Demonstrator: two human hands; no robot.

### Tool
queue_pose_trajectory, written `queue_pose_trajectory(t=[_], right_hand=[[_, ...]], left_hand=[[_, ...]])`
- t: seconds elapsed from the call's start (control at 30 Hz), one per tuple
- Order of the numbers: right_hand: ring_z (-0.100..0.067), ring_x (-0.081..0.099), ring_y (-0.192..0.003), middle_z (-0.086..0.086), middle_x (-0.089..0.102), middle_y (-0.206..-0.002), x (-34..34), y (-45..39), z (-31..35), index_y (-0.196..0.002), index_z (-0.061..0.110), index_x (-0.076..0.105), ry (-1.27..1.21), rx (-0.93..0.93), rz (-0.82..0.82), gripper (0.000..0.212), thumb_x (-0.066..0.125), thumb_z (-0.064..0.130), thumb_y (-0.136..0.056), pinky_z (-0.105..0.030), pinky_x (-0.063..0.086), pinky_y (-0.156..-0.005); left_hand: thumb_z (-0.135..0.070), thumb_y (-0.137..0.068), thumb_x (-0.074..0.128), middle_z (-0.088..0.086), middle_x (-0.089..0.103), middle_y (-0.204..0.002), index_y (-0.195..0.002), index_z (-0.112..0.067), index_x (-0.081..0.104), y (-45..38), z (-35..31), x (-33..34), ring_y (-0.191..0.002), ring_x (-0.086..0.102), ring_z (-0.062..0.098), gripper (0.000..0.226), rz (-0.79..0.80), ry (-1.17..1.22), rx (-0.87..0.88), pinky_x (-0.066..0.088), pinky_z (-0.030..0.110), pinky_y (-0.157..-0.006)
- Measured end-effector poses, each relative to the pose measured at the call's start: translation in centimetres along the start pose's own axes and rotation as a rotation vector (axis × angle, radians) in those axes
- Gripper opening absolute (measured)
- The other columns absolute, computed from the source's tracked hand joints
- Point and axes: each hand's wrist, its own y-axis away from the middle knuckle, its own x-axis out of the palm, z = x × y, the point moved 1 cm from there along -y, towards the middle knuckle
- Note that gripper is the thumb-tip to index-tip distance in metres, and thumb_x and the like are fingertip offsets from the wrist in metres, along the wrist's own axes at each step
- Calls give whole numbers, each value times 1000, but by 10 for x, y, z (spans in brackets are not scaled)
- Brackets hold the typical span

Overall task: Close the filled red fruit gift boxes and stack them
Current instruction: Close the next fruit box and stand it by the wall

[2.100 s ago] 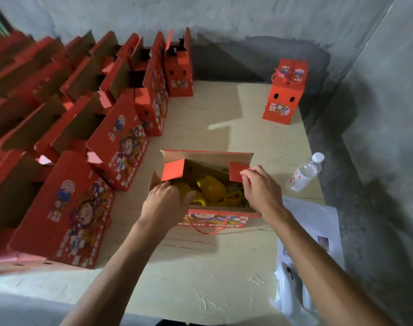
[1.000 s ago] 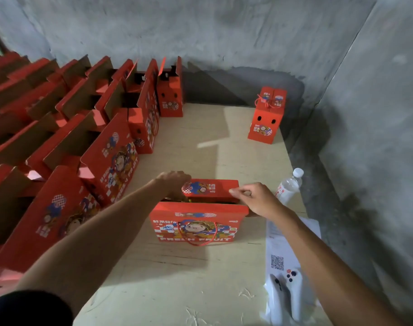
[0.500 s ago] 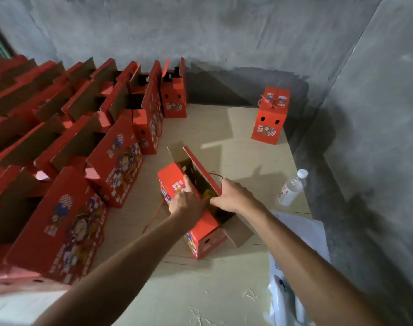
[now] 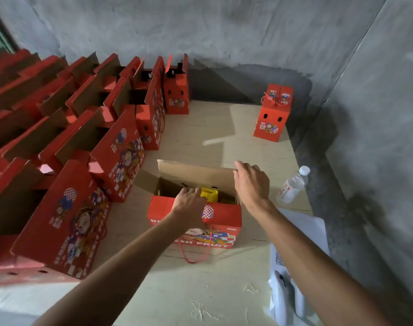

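A red fruit gift box [image 4: 220, 221] stands upright in front of me on the pale wooden board [image 4: 212, 290], its top open. Yellow-netted fruit [image 4: 209, 195] shows inside. The brown far flap [image 4: 196, 172] stands up. My left hand [image 4: 189, 205] rests on the near top edge, fingers reaching into the opening. My right hand [image 4: 251, 184] touches the far flap's right corner with straight fingers. A red cord handle [image 4: 196, 255] hangs down the front. One closed red box [image 4: 272, 114] stands at the far right corner.
Several open red boxes [image 4: 120, 156] stand in rows along the left. A water bottle [image 4: 292, 185] lies right of the box. White paper with a QR code [image 4: 302, 231] and a white device [image 4: 285, 300] lie at the near right. Grey concrete walls enclose the back and right.
The box was turned at an angle half a second ago; now it faces me squarely, top open. My right hand has moved up to the far flap, my left to the near edge.
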Motion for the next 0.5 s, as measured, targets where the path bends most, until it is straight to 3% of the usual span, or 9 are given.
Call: queue_pose_trajectory(t=[0.07, 0.13, 0.2, 0.27, 0.33, 0.43, 0.5], right_hand=[[-32, 66, -104, -11, 70, -118, 7, 4, -21, -134, 11, 52, -24, 224, 133, 50, 61, 44, -97, -39, 51, -80], [-37, 65, -109, -14, 67, -121, 16, 15, -38, -130, 7, 52, -105, 446, 340, 65, 62, 59, -92, -40, 49, -79], [-36, 66, -98, -13, 69, -111, 23, 23, -48, -110, 10, 60, -233, 529, 306, 51, 64, 57, -90, -35, 44, -70], [-31, 62, -81, -8, 71, -98, 20, 28, -50, -96, 15, 58, -334, 499, 81, 28, 66, 41, -91, -33, 39, -65], [-26, 64, -78, -1, 71, -92, 16, 29, -42, -96, 19, 56, -464, 430, -95, 17, 67, 31, -92, -31, 40, -64], [-12, 65, -74, 8, 73, -91, 18, 37, -13, -119, 17, 58, -574, 206, -155, 35, 67, 42, -96, -26, 46, -62], [-5, 65, -83, 12, 72, -100, 26, 49, 0, -143, 12, 50, -613, 152, -104, 58, 63, 47, -98, -25, 52, -67]], left_hand=[[-75, -68, 75, 6, 40, -143, -135, -24, 59, 5, 7, 6, -134, 38, 26, 86, -51, 103, 14, 38, 45, -111], [-66, -69, 80, 1, 42, -142, -138, -25, 55, 8, 11, 14, -131, 38, 22, 84, -58, 325, 12, 39, 42, -110], [-63, -71, 81, -2, 47, -136, -141, -24, 51, 12, 11, 24, -125, 44, 19, 86, -94, 477, 11, 41, 38, -111], [-71, -71, 77, -2, 50, -134, -147, -22, 44, 17, 11, 34, -122, 47, 18, 97, -166, 516, 4, 38, 37, -114], [-86, -68, 65, -3, 52, -137, -152, -22, 37, 21, 10, 42, -124, 49, 17, 110, -222, 488, -12, 35, 37, -118], [-100, -69, 40, -2, 53, -141, -154, -20, 33, 21, 8, 44, -129, 50, 19, 117, -241, 477, -37, 30, 40, -121], [-94, -84, 23, -1, 56, -141, -151, -19, 40, 22, 12, 42, -132, 51, 19, 102, -322, 475, -47, 17, 39, -124]])
